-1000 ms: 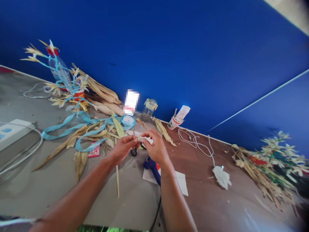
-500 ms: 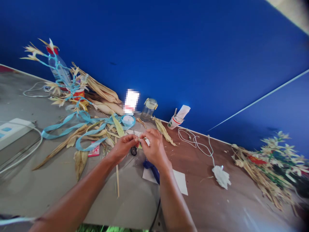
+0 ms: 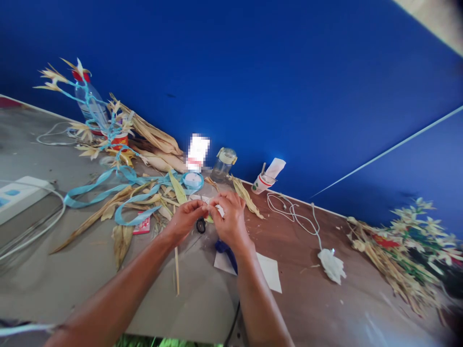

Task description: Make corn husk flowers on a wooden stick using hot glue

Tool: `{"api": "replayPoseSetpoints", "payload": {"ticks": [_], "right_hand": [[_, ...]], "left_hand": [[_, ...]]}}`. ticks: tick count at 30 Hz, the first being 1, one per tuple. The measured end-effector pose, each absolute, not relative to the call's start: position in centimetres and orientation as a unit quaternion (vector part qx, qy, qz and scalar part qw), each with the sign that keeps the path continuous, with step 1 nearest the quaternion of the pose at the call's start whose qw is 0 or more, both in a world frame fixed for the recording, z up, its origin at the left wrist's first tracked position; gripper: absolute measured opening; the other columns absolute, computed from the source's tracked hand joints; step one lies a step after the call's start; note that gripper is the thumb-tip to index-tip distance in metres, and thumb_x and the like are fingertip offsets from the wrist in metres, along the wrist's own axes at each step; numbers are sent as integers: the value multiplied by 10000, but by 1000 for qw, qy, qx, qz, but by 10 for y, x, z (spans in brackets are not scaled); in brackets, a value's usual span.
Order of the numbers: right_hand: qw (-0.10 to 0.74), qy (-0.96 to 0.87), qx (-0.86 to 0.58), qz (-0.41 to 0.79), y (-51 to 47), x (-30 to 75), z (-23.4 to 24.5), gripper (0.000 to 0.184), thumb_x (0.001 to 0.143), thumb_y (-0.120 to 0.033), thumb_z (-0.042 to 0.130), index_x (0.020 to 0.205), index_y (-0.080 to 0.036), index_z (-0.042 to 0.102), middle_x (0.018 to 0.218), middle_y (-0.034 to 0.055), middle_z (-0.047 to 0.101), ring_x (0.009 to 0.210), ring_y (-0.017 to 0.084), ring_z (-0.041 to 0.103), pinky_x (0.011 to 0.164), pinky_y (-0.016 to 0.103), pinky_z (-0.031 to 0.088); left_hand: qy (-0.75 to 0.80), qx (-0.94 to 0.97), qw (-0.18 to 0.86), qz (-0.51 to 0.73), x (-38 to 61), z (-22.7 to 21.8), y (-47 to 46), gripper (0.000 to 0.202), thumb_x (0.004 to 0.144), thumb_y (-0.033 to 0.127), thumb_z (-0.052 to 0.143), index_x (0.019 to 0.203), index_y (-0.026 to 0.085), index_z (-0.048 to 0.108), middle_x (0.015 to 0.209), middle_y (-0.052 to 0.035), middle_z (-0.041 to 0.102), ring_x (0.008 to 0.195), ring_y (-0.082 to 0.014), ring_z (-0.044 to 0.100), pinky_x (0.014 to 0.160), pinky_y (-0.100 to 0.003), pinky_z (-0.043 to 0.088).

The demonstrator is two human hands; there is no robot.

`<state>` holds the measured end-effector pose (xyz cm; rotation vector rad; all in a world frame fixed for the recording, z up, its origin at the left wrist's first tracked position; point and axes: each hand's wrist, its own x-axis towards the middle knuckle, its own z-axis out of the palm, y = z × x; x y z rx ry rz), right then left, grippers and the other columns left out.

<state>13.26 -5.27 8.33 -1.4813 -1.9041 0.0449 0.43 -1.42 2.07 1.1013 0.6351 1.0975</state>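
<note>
While two hands (image 3: 229,217) meet, one jar (image 3: 223,165) stands.

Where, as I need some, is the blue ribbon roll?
In the head view, the blue ribbon roll lies left of centre, beyond the left hand, between the green leaf and the clear jar.

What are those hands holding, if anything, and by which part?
The left hand and right hand meet at the fingertips, apparently pinching a small pale piece; it's mostly hidden, so what it is and which part they grip cannot be told.
</note>
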Motion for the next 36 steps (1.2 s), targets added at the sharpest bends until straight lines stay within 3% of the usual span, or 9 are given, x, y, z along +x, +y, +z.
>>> {"api": "replayPoseSetpoints", "payload": {"ticks": [6,15,29,32,36], "right_hand": [[428,-697,-571,73,-52,139,86,107,810,-209,533,839,-210,637,967,49,573,956,200,513,865,354,336],[361,-734,-574,27,-51,133,83,102,801,-169,539,783,-215,629,893,29,585,910,194,485,835,346,304],[337,-730,-594,13,-51,131,81,127,831,-223,526,719,-186,575,844,27,592,893,189,486,832,341,301],[359,-718,-595,40,-52,131,84,135,829,-235,524,728,-188,600,875,31,601,897,184,506,855,347,311],[458,-663,-576,139,-48,139,83,198,849,-316,483,893,-183,622,956,65,618,925,191,549,840,332,382]], "left_hand": [[290,491,659,490,4,25,-15,209,771,331,594,668,149,588,632,4,537,640,-112,466,660,-246,356],[290,495,656,491,5,19,-14,212,748,347,616,687,145,592,652,4,542,640,-111,472,652,-245,366],[341,538,584,502,6,29,-19,210,721,364,635,694,156,626,635,14,550,621,-106,478,615,-230,374],[348,530,577,515,6,30,-19,188,709,352,646,686,166,633,627,15,555,617,-108,485,616,-231,380],[358,490,582,540,6,31,-18,176,698,341,653,660,173,617,614,15,564,616,-113,497,632,-237,390]]}}
